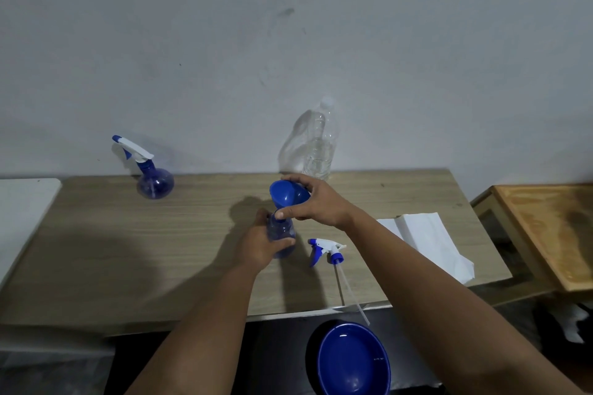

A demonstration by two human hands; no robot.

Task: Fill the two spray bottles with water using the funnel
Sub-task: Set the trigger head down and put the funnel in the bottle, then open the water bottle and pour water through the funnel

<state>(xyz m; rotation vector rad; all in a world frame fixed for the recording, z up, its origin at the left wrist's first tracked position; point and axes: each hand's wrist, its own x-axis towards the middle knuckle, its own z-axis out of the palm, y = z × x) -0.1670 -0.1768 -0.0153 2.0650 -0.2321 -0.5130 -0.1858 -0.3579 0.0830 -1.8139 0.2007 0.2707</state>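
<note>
The neck of the translucent blue plastic spray bottle (282, 236), mid-table, is hidden behind the right hand (316, 202), whose curled fingers pinch the blue plastic funnel (287, 192) over it. The left hand (261, 244) wraps the bottle's body.

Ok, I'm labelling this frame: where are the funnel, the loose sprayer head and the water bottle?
funnel (286, 192), head view, on its bowl.
sprayer head (325, 248), head view, on its white body.
water bottle (317, 144), head view, on its clear side.
</note>
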